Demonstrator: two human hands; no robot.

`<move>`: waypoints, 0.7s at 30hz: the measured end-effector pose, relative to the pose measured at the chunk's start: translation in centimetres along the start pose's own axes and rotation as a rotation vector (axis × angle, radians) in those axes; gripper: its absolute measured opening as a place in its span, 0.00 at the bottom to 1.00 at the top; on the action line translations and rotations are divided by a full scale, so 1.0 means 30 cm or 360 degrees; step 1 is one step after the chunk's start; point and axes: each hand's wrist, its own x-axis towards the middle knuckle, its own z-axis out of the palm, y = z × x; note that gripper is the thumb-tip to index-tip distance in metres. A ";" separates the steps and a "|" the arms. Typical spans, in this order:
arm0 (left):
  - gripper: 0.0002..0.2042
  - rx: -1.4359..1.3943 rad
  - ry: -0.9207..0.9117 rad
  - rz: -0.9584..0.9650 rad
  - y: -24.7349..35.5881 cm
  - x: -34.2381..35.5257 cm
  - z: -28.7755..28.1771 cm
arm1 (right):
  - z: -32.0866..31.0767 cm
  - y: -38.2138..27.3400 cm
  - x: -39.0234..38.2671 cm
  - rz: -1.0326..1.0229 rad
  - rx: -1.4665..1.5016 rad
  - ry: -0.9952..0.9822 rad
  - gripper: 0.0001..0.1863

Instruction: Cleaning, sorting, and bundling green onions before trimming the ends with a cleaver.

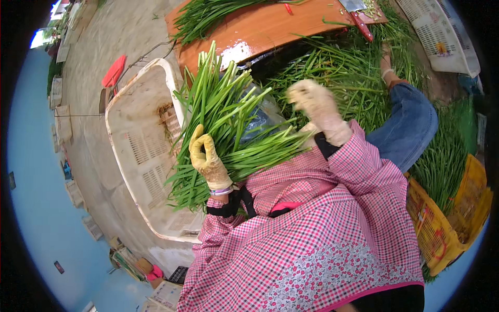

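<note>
In the head view, the gloved left hand [209, 158] bends thumb and finger into a ring beside the greens [223, 112]; whether it grips stalks, I cannot tell. The right hand [318, 106] is blurred, its hold unclear. The greens lie between the hands, partly over the white crate [143, 106], near the tabletop [275, 31].
</note>
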 end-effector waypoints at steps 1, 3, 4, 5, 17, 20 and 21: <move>0.11 -0.0002 -0.0012 -0.0009 0.000 0.000 -0.001 | 0.045 -0.004 -0.007 0.0032 -0.0014 -0.0207 0.15; 0.11 0.0021 0.0002 0.0011 -0.003 0.000 0.001 | 0.155 -0.015 -0.010 -0.0160 -0.0590 -0.0381 0.18; 0.11 0.0014 -0.0018 0.0011 -0.005 -0.001 0.000 | 0.198 -0.019 -0.011 -0.0189 -0.0679 -0.0374 0.16; 0.11 0.0031 -0.0021 0.0016 -0.006 -0.002 0.001 | 0.238 -0.023 -0.007 -0.0154 -0.0765 -0.0366 0.15; 0.07 0.0177 -0.0080 0.0139 -0.011 -0.013 0.010 | -0.021 -0.207 -0.094 0.0069 -0.0620 -0.0986 0.12; 0.07 0.0385 -0.0093 0.0233 -0.015 -0.015 0.020 | -0.073 -0.213 -0.078 0.0390 0.0198 -0.1135 0.12; 0.07 0.0329 -0.0106 0.0236 -0.018 -0.013 0.025 | -0.083 -0.207 -0.073 0.0507 0.0471 -0.1117 0.12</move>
